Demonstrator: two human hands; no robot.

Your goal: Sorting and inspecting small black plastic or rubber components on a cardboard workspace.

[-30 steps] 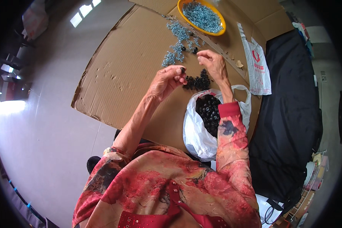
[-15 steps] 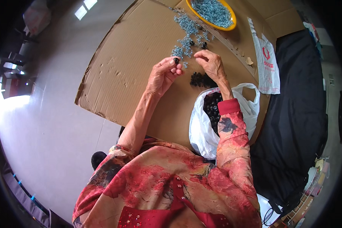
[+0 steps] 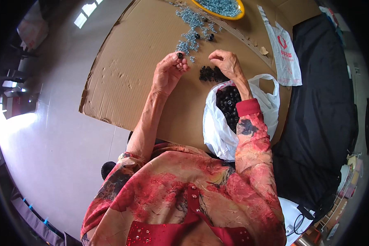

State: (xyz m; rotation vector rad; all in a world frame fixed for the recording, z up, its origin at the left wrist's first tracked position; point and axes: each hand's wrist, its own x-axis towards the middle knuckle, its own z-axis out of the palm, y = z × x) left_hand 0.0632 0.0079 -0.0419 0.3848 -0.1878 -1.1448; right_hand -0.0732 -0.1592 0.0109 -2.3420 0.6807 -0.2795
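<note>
My left hand (image 3: 167, 74) pinches a small round black piece (image 3: 179, 55) with a hole in its end, held up between thumb and fingers. To its right my right hand (image 3: 230, 65) is closed, thumb and fingertips together; I cannot make out what is in them. Just below those fingertips lies a small heap of black pieces (image 3: 209, 74). Beyond the left hand spreads a loose scatter of tiny blue-silver pieces (image 3: 189, 19), screw-like but too small to be sure. Under my right wrist stands an open white plastic bag (image 3: 214, 135) full of round black pieces (image 3: 227, 102).
A yellow bowl (image 3: 242, 10) of the blue-silver pieces stands at the far edge. All this rests on a brown cardboard sheet (image 3: 119, 61). A flattened white bag with red print (image 3: 286, 59) lies at right, beside black cloth (image 3: 322, 102). Grey floor (image 3: 78, 131) shows at left.
The view has shifted slightly. My right hand has drawn away from the left one, nearer to the heap of black pieces. The left hand still holds its black piece.
</note>
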